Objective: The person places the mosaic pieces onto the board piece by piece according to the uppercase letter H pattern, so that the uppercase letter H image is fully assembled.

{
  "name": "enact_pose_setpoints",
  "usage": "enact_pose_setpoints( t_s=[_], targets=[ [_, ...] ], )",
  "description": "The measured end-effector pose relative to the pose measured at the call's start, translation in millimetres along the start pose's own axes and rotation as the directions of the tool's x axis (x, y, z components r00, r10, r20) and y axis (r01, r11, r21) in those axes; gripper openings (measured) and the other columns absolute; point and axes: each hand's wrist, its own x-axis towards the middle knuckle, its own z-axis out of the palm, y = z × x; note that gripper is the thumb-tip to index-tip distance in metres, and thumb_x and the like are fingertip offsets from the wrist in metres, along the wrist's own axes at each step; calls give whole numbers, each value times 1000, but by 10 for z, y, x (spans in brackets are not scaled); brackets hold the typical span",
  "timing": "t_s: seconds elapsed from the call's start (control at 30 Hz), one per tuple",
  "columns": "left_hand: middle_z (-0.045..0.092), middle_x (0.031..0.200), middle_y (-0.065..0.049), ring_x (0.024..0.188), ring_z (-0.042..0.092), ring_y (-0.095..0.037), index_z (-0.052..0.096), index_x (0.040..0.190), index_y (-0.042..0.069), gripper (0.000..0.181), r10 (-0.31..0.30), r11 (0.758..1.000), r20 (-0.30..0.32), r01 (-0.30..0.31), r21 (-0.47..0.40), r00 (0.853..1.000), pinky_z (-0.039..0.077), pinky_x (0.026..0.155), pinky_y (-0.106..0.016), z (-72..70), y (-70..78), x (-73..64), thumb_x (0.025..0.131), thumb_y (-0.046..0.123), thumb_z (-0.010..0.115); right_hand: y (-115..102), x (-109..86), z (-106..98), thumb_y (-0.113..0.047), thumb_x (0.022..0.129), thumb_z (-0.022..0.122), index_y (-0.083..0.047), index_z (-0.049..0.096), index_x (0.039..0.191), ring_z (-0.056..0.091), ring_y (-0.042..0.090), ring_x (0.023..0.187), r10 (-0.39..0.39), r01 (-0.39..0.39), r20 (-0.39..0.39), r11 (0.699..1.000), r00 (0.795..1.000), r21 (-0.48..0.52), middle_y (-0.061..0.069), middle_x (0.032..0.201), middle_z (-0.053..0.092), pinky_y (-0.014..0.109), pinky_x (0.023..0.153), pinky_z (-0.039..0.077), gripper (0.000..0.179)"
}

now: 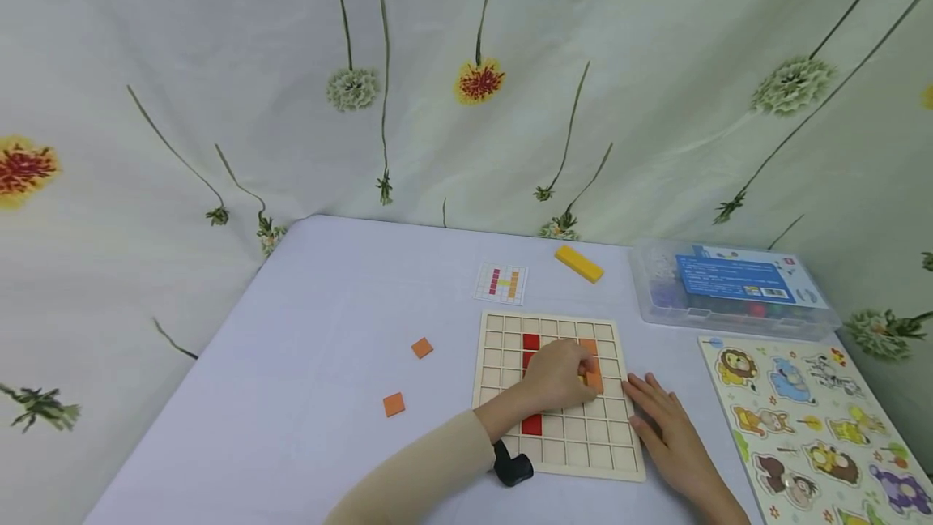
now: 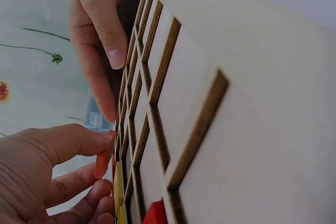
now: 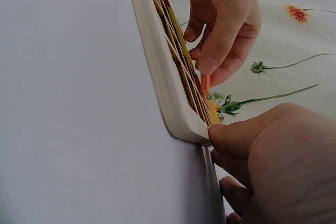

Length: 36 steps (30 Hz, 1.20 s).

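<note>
A wooden grid board (image 1: pixel 576 430) lies on the table, with red tiles (image 1: pixel 531 424) in one column and orange tiles (image 1: pixel 588 345) in another. Yellow tiles (image 2: pixel 119 184) show between them in the left wrist view. Over the orange column, my left hand (image 1: pixel 557 377) pinches an orange square tile (image 2: pixel 103 160) between thumb and finger, its lower edge right at the board. My right hand (image 1: pixel 670 434) rests along the board's right edge, thumb at the rim and fingers fairly straight.
Two loose orange tiles (image 1: pixel 422 347) lie left of the board. Behind it are a pattern card (image 1: pixel 500 283) and a yellow bar (image 1: pixel 579 263). A clear plastic box (image 1: pixel 659 310) and an animal puzzle board (image 1: pixel 802 452) sit at the right. Flowered cloth (image 1: pixel 466 144) hangs behind the table.
</note>
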Motion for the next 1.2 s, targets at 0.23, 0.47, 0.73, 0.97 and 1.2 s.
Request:
enact_pose_setpoints(
  t_s=[0.23, 0.47, 0.73, 0.97, 1.2],
  targets=[
    [56, 76, 10, 71, 50, -5, 73, 82, 19, 13, 12, 999, -11, -11, 53, 1000, 35, 52, -18, 35, 7, 15, 71, 19, 79, 4, -4, 2, -9, 94, 60, -2, 55, 136, 14, -1, 148, -9, 9, -8, 1000, 1000, 5, 22, 144, 49, 69, 110, 16, 43],
    [59, 79, 9, 75, 53, -7, 72, 81, 19, 12, 24, 997, -13, -23, 71, 1000, 36, 54, -18, 53, 0, 16, 71, 20, 80, 11, -4, 9, -6, 93, 61, 0, 56, 135, 6, -25, 134, -38, 38, -19, 999, 999, 9, 24, 142, 50, 70, 109, 15, 43],
    [58, 77, 8, 73, 52, -6, 72, 77, 20, 11, 52, 992, -28, -48, 119, 998, 35, 53, -18, 44, 27, 7, 72, 24, 81, 13, -1, 5, -7, 93, 60, -1, 56, 135, 6, -23, 136, -30, 30, -15, 1000, 999, 5, 23, 142, 50, 70, 109, 15, 42],
    [62, 84, 9, 81, 55, -6, 75, 89, 19, 18, 51, 988, -28, -46, 146, 998, 39, 58, -17, -12, 52, -27, 72, 25, 81, 13, 0, 7, -6, 93, 60, -1, 55, 135, 7, -21, 137, -34, 34, -14, 999, 999, 10, 24, 143, 49, 70, 109, 15, 43],
    [64, 90, 5, 82, 54, -5, 74, 103, 16, 27, 107, 991, -43, -102, 87, 993, 40, 64, -14, -313, 22, -197, 79, 26, 78, -8, 5, -17, -7, 94, 60, 1, 55, 135, 27, 43, 144, 4, -4, 20, 1000, 1000, 1, 25, 143, 48, 71, 109, 14, 43]
  ],
)
